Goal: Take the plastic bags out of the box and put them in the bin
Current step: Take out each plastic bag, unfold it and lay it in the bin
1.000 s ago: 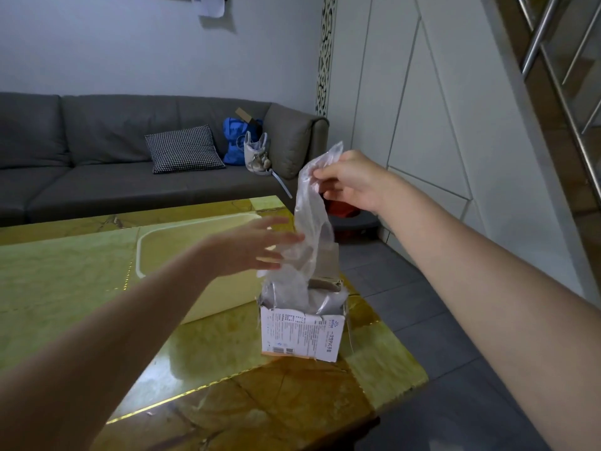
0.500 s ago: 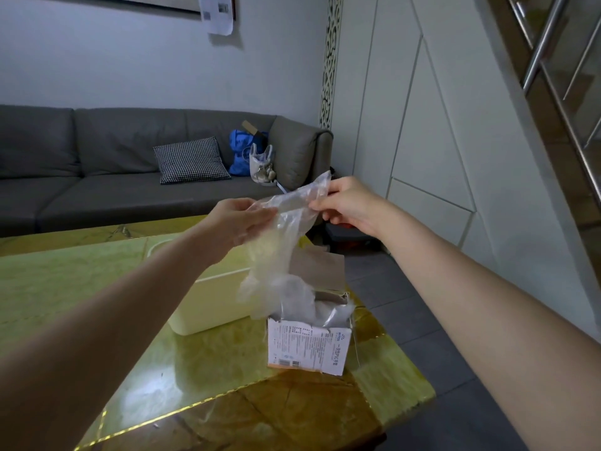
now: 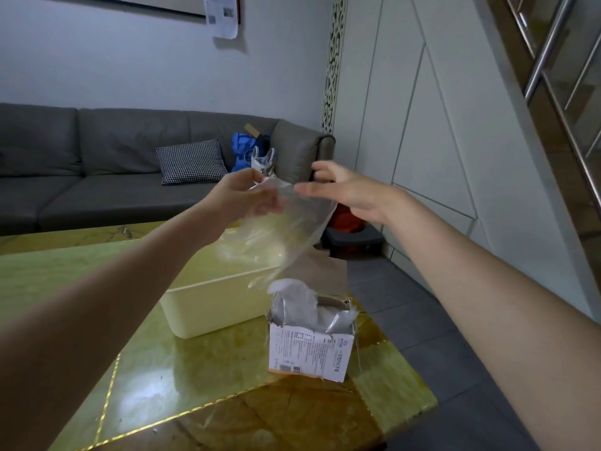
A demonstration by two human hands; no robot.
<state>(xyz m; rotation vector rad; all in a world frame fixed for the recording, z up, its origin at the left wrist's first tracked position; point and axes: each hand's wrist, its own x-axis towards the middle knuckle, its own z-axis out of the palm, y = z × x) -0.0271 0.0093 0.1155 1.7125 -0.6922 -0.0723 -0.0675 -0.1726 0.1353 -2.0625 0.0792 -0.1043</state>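
Holding a clear plastic bag [image 3: 286, 229] up above the table, your left hand [image 3: 242, 198] pinches its top edge, fingers closed on the film. The bag hangs down from that grip, spread wide and crinkled, its lower corner trailing toward the box [image 3: 310, 349] without clearly touching it; you can see the pale bin through the film.

Your right hand [image 3: 346, 190] is just beside the bag's upper right edge, fingers spread apart and loose, thumb pointing toward your left hand. Whether the thumb tip brushes the plastic, I cannot tell; the hand grips nothing.

The box stands upright near the right front corner of the green and amber stone table [image 3: 195, 395], its torn top open and a brown flap raised behind it. More plastic bags [image 3: 302, 307] bulge out of the opening, greyish and bunched, one lobe rising above the rim.

The bin [image 3: 214, 307], a cream rectangular tub, sits on the table just behind and to the left of the box, close to it but apart. The held bag hangs over the bin's right end. What lies inside the bin is hidden by the film and your left forearm.

Beyond the table runs a grey sofa [image 3: 97, 164] carrying a checked cushion [image 3: 190, 161] and a blue bag [image 3: 244, 151] at its right end.
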